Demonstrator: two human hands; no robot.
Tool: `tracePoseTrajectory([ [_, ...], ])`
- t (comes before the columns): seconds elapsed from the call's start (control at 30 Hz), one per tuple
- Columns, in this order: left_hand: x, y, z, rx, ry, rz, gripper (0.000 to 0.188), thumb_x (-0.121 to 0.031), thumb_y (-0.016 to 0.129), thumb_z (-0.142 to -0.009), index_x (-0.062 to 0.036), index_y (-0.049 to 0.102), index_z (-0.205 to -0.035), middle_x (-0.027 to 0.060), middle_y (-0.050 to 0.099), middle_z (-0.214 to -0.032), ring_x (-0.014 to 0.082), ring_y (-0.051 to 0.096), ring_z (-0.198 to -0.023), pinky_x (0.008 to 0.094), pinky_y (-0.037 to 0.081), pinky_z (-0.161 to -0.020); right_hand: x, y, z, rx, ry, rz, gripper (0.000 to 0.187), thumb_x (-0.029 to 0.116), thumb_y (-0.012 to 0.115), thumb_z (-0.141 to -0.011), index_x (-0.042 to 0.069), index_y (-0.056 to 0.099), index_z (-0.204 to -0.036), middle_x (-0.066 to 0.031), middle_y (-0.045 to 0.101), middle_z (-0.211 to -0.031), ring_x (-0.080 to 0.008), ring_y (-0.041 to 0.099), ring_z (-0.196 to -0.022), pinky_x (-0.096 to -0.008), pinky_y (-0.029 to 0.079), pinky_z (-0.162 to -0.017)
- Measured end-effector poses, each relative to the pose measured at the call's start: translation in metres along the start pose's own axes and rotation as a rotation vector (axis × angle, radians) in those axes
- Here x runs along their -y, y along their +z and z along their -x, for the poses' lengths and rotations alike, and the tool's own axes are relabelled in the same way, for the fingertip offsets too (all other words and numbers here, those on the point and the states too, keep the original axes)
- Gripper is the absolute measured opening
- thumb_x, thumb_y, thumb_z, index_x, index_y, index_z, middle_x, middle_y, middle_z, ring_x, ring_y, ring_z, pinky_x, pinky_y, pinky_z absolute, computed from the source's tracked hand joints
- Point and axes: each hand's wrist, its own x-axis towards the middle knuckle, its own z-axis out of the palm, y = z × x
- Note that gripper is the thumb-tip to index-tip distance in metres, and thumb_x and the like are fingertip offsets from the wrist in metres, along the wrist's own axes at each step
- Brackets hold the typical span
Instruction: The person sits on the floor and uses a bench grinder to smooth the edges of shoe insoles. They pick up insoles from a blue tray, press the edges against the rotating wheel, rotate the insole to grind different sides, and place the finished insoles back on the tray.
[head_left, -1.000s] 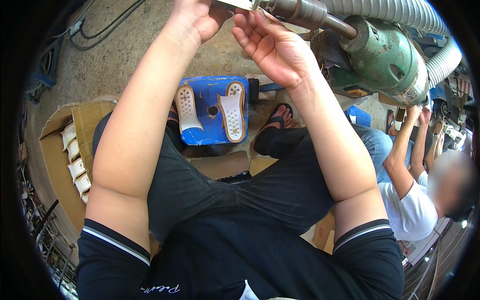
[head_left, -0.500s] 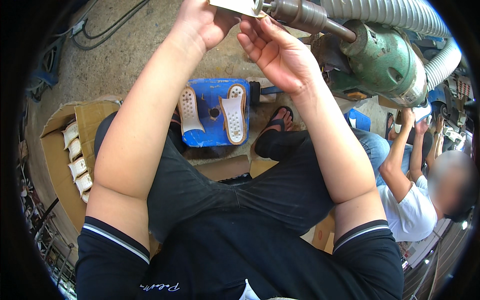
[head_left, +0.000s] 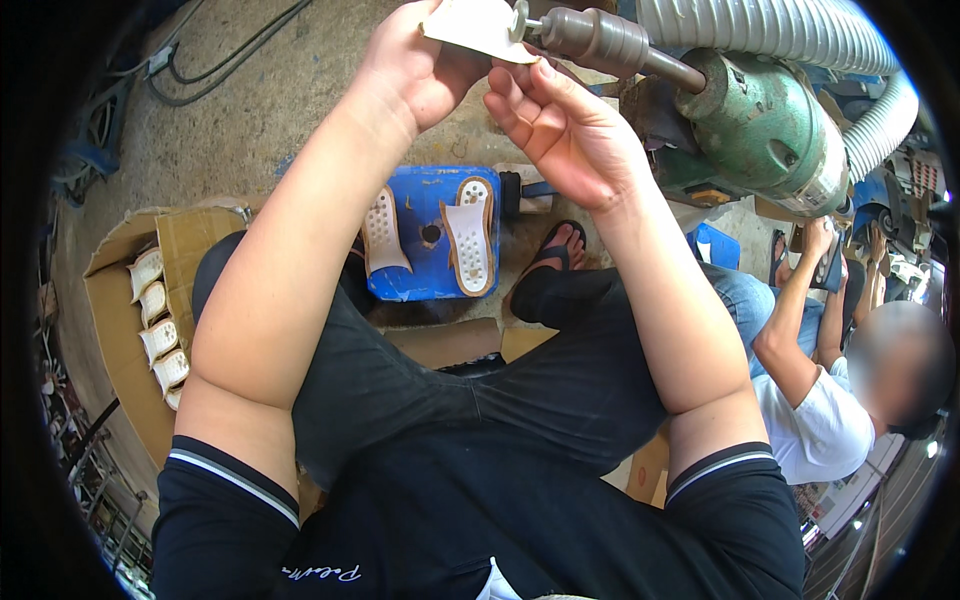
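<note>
At the top edge I hold a cream-white sandal sole with a flared, curled edge. My left hand is closed round its left side, most of its fingertips hidden behind the piece. The thumb and fingertips of my right hand pinch the sole's lower right corner, the other fingers loosely curled. Right at the sole's edge sits a small round grinding head on a brown spindle, which runs out of a green motor. I cannot tell whether the head is spinning.
Two perforated white soles lie on a blue stool between my legs. At left, a cardboard box holds several more soles. A ribbed grey hose curves above the motor. A co-worker handles a dark sandal at right.
My hands and the sole sit slightly lower in view, showing more of the sole. The stool and box have shifted slightly too. The co-worker's sandal has turned and moved down.
</note>
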Motion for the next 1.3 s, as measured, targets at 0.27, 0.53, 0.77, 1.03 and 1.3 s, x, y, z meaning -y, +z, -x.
tracePoseTrajectory([
  [0.27, 0.001, -0.013, 0.017, 0.132, -0.046, -0.068, 0.034, -0.018, 0.055, -0.103, 0.0047, 0.061, -0.129, 0.0163, 0.071, -0.118, 0.0287, 0.071, -0.111, 0.0446, 0.058, -0.101, 0.007, 0.001, 0.014, 0.057, 0.045, 0.128, 0.036, 0.011, 0.077, -0.096, -0.001, 0.063, -0.127, -0.0127, 0.072, -0.118, -0.0239, 0.072, -0.113, -0.0411, 0.060, -0.104],
  [0.53, 0.018, 0.012, 0.070, 0.006, -0.176, 0.097, 0.050, -0.023, 0.034, -0.111, 0.0142, 0.054, -0.137, 0.0293, 0.067, -0.125, 0.0382, 0.071, -0.113, 0.0485, 0.059, -0.101, 0.032, -0.006, 0.025, 0.080, 0.252, 0.390, 0.040, 0.031, 0.068, -0.104, -0.002, 0.062, -0.127, -0.0107, 0.072, -0.108, -0.0182, 0.075, -0.090, -0.0351, 0.064, -0.081],
  [0.77, 0.023, 0.007, 0.074, -0.204, -0.261, -0.159, 0.060, -0.041, 0.030, -0.111, 0.0037, 0.049, -0.145, 0.0256, 0.067, -0.126, 0.0391, 0.073, -0.106, 0.0519, 0.062, -0.094, 0.021, 0.002, 0.023, -0.084, 0.301, 0.833, 0.075, 0.036, 0.078, -0.096, -0.012, 0.047, -0.144, -0.0138, 0.072, -0.105, -0.0164, 0.074, -0.079, -0.0325, 0.065, -0.072],
  [1.03, 0.025, -0.013, 0.076, -0.009, -0.413, -0.125, 0.061, -0.047, 0.032, -0.112, 0.0004, 0.052, -0.144, 0.0220, 0.068, -0.124, 0.0332, 0.074, -0.102, 0.0484, 0.063, -0.091, 0.021, 0.007, 0.024, -0.036, 0.278, 0.896, 0.103, 0.039, 0.093, -0.077, -0.004, 0.041, -0.154, -0.0075, 0.073, -0.087, -0.0139, 0.072, -0.072, -0.0264, 0.060, -0.066],
  [1.3, 0.031, -0.010, 0.076, -0.004, -0.413, -0.230, 0.069, -0.053, 0.028, -0.113, 0.0019, 0.045, -0.152, 0.0224, 0.066, -0.134, 0.0330, 0.071, -0.115, 0.0489, 0.059, -0.101, 0.024, 0.004, 0.027, -0.055, 0.231, 0.966, 0.109, 0.037, 0.096, -0.073, -0.001, 0.037, -0.157, -0.0116, 0.076, -0.094, -0.0154, 0.074, -0.076, -0.0260, 0.060, -0.068],
])
